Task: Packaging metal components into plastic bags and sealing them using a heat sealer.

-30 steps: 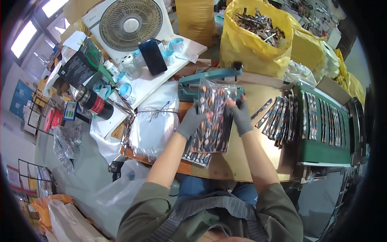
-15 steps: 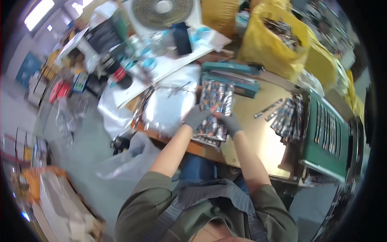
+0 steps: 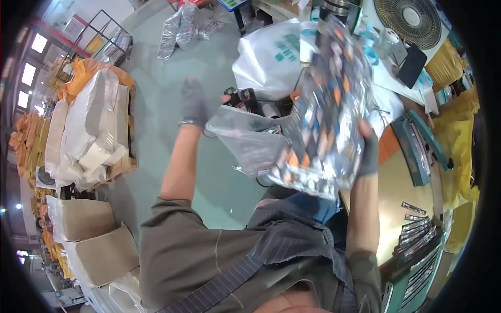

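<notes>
- While my right hand (image 3: 368, 148) is clamped on the right edge of the wrapped packet (image 3: 334, 104), the packet tilts in the air before me, in front of the translucent bag (image 3: 248, 141); part of the grip is hidden from me.
- My left hand (image 3: 194, 104) is off to the left, above the floor (image 3: 219, 177), fingers apart and holding nothing, just beside the translucent bag.
- To hold the packet well, I judge one edge a weak grip for slick film; my other hand under the lower end should keep it flat and stop the contents sliding.
- On the packet I see orange, white and blue shapes over a dark ground; blur leaves no writing I can make out.
- To the right, the worktop (image 3: 383, 208) bears patterned strips (image 3: 417, 235) and a teal lever tool (image 3: 416, 169).
- Further off, a white bag (image 3: 261, 65) carries green print, the plainest marking here.
- Farthest, a dark phone (image 3: 412, 66) is near the electric fan (image 3: 412, 16); I can read no label on either.
</notes>
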